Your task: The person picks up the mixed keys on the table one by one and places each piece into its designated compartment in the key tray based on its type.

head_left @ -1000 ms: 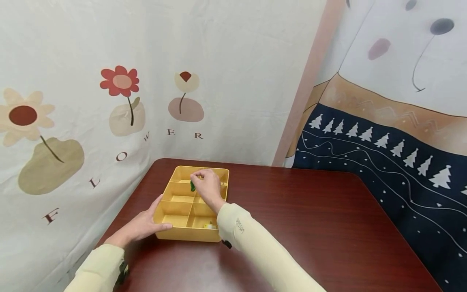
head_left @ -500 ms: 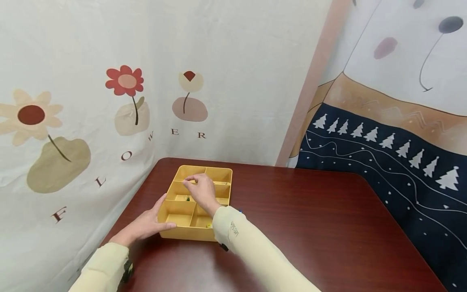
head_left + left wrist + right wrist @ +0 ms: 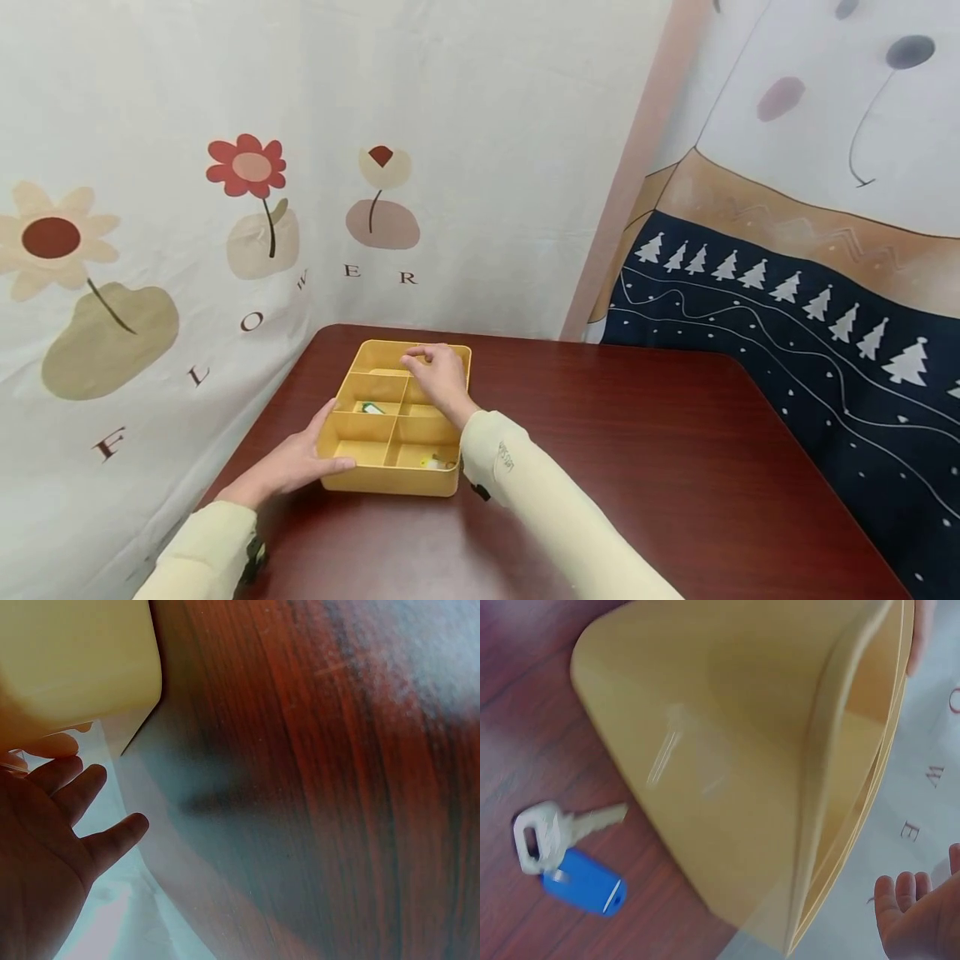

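In the head view a yellow divided box (image 3: 390, 481) stands on the table, its far compartments partly behind my right hand. My left hand (image 3: 300, 458) rests on its near left corner, thumb across the front wall and fingers along the left side. In the left wrist view several fingers are spread beside the box. Over the far half hovers my right hand (image 3: 441, 375), thumb and forefinger close together, nothing visible between them. A small green tag with a white label (image 3: 371, 408) lies in the middle left compartment. A yellow tag (image 3: 433, 462) lies in the near right one.
Beside the box's outer wall, a silver key (image 3: 551, 836) with a blue tag (image 3: 585, 881) lies on the table in the right wrist view. The dark red wooden table (image 3: 637, 433) extends to the right. Printed cloths (image 3: 487, 167) hang behind it.
A second ago my right hand pinched the green tag above the box; now the tag lies in the middle left compartment. The right hand is slightly farther right; the left hand stays at the corner.
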A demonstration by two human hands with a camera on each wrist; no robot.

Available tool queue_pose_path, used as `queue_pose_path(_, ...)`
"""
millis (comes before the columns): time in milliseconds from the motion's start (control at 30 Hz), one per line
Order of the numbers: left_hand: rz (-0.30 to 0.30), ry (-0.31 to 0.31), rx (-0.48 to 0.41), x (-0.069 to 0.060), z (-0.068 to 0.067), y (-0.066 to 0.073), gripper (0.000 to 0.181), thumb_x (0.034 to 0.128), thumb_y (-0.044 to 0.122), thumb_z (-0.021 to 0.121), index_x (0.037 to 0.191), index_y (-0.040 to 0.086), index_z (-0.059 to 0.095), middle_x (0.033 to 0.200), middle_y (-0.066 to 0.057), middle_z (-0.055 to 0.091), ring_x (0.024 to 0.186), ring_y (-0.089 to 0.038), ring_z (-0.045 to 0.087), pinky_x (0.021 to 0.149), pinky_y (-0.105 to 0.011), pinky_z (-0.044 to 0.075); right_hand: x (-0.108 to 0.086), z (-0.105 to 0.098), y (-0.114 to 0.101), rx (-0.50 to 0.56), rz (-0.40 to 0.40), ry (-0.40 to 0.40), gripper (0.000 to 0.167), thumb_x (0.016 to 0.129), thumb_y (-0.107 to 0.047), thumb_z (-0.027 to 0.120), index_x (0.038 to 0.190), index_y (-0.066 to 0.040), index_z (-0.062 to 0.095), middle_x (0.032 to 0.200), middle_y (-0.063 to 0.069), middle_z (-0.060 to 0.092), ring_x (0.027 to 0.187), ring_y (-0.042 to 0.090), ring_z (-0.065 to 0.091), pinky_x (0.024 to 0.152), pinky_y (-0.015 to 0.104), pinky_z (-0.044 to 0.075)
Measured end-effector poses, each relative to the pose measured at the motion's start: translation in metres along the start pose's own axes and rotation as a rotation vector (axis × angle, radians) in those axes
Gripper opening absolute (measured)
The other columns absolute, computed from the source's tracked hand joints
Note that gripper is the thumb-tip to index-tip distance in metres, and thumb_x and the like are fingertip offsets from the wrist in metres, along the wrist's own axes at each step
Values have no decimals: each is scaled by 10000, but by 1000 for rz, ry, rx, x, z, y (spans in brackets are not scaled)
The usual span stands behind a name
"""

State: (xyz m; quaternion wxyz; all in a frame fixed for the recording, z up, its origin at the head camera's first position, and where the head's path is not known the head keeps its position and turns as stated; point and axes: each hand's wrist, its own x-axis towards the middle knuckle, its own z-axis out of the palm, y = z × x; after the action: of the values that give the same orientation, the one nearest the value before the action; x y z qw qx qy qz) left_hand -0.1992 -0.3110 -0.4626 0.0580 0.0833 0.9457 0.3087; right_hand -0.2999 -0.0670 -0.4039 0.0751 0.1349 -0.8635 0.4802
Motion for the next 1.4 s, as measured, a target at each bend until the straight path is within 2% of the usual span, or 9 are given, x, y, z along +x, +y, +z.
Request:
queue_pose_path(400,1,6,8,-1,0,-2,1159,808,511,775,1568,17,54,1336,-414,466,1198,-502,513,972,-621,403,11,-44,37,-22,44,48,251,945,-372,681,1083,-184,774,1195,22,652,1056,206,611,880,386,495)
queue_pose_path(767,11,2,18,-1,-3,-4,1148,819,498,768,1569,14,46,1335,-422,462,1195,-508,514,966,-625,406,6,-75,77,-30,95,109,245,910,-306,724,1060,-119,773,1013,25,726,953,188,665,856,380,507)
queue_pose_path(1033,13,-4,17,1,-3,-4,1154,814,508,769,1568,13,48,1321,-420,474,1190,-507,518,966,-627,405,-15,-82,97,-36,97,103,194,907,-264,732,1020,-114,780,989,27,726,936,195,666,837,391,512)
queue_pose_path(1400,10,-9,13,2,-1,-1,1151,812,506,771,1564,3,58,1332,-420,463,1195,-506,512,969,-624,403,-61,-77,111,-84,62,94,154,901,-241,730,962,-109,781,1003,49,695,936,216,645,826,396,507)
